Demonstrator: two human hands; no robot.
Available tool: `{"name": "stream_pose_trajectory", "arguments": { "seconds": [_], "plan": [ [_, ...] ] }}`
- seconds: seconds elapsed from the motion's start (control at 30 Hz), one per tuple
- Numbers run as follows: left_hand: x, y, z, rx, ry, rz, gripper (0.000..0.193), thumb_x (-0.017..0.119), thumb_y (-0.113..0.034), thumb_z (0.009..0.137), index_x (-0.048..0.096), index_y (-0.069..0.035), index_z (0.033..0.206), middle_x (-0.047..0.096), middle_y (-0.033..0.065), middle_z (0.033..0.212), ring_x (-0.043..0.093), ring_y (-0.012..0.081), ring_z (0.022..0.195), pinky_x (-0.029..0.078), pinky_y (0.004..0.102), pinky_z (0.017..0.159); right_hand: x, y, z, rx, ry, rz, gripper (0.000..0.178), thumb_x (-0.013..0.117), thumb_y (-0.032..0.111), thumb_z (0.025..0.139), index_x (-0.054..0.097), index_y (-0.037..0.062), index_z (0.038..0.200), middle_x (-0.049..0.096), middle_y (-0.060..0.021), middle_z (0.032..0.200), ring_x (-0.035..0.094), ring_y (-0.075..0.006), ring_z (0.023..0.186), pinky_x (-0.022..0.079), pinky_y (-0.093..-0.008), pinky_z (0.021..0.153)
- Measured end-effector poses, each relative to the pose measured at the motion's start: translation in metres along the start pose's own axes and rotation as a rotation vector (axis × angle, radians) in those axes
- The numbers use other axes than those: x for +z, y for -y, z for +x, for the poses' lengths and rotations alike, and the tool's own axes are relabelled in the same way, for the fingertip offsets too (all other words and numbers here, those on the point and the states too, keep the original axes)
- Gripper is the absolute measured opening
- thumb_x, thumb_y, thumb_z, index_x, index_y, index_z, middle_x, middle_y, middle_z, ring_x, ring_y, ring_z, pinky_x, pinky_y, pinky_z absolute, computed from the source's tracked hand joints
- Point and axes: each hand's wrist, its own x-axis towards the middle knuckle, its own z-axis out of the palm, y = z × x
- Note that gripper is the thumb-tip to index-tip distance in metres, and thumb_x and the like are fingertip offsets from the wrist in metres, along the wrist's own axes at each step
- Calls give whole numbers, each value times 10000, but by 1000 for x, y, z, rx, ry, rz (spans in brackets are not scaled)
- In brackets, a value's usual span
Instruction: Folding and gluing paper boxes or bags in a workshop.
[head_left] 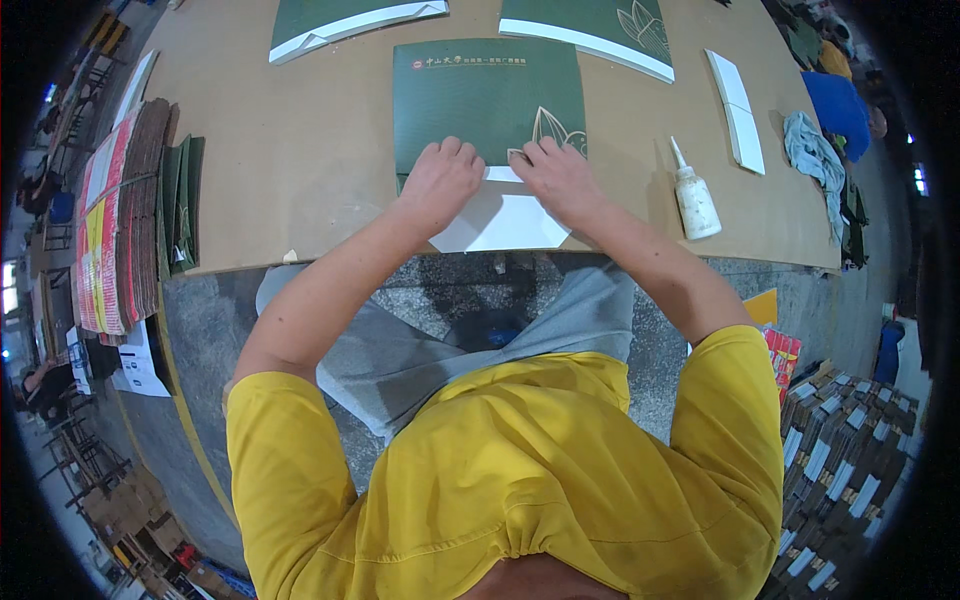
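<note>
A dark green paper bag (470,105) with gold line art lies flat on the brown table (290,190) in front of me. Its white bottom flap (500,225) is folded out toward me and reaches the table's near edge. My left hand (443,182) is closed, its curled fingers on the fold where green meets white. On the same fold, a little to the right, my right hand (558,180) grips the bag with bent fingers. Both sets of fingertips are partly hidden. Right of my right hand, a white squeeze bottle (698,205) with a pointed nozzle stands on the table.
Two more green bags (345,14) with white folded edges lie at the far side. A folded white strip (738,112) is at the right, near a light blue cloth (815,160). Bundled stacks (115,220) and dark green folded pieces (182,205) stand at the left edge.
</note>
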Motion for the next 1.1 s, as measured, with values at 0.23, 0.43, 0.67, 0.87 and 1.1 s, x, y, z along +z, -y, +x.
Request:
{"name": "stream_pose_trajectory", "arguments": {
  "seconds": [0.23,0.43,0.67,0.87,1.1],
  "plan": [
    [14,-32,-19,-88,78,239,306,558,-140,727,592,-8,1001,526,60,865,508,192,821,442,305,640,4,19,-12,5,-85,-194,281,548,151,706,574,40,962,489,-33,807,473,-176,777,379,-300,595],
    [15,-22,-39,-24,59,-36,186,556,-134,724,628,-19,851,558,151,985,508,276,974,452,347,788,-6,27,-49,36,30,-46,422,514,133,778,514,-18,1173,552,-145,1099,521,-279,1032,426,-372,848],
    [-12,-2,-96,-57,136,-299,482,553,-184,824,458,37,1241,413,225,1327,383,367,1223,319,418,1038,-33,16,-80,205,165,315,508,598,218,786,485,15,1238,437,-150,1314,385,-316,1233,325,-425,1027],
    [4,-19,-114,-41,120,-291,681,582,-153,765,300,13,1362,310,191,1420,276,353,1327,227,430,1102,-36,1,-110,117,141,473,605,651,254,753,452,17,1273,402,-132,1359,342,-317,1283,272,-439,1073],
    [18,-25,-114,-97,7,-191,635,597,-100,741,374,-15,1330,349,168,1402,299,311,1325,237,430,1096,-28,7,-118,76,79,260,501,595,228,806,478,36,1254,418,-103,1363,359,-267,1284,250,-452,1078]
  ]
}}
